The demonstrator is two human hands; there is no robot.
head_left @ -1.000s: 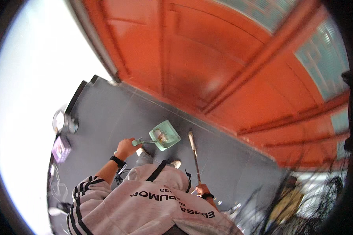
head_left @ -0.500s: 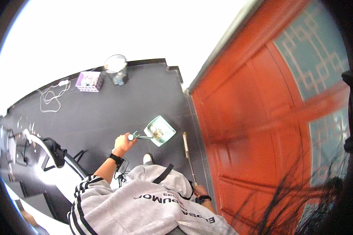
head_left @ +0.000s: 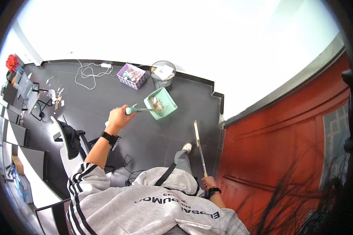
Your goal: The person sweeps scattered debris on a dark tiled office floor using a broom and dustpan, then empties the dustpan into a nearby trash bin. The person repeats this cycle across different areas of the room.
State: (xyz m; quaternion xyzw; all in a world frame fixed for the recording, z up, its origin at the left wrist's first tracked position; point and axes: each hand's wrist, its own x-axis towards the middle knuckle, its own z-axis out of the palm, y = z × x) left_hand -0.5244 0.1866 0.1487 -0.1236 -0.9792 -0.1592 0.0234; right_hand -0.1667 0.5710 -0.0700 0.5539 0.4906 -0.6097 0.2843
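My left hand is closed around the handle of a mint-green dustpan, held out in front of me. Crumpled scraps and light debris lie in the pan. The pan's far edge overlaps the foot of a dark wastebasket in view; whether they touch I cannot tell. Low at my right side, my right hand grips one end of a long, thin, broom-like stick with pale end sections. It points forward, and no bristles show.
A purple basket full of small items stands left of the wastebasket, beside a white power strip cable. Scattered litter lies on the far-left floor by a chair. Another chair and desks are at left; a red door stands right.
My view has swung left, away from the door. The dustpan, still in my left hand, is now much closer to the wastebasket. My right hand keeps its hold on the stick.
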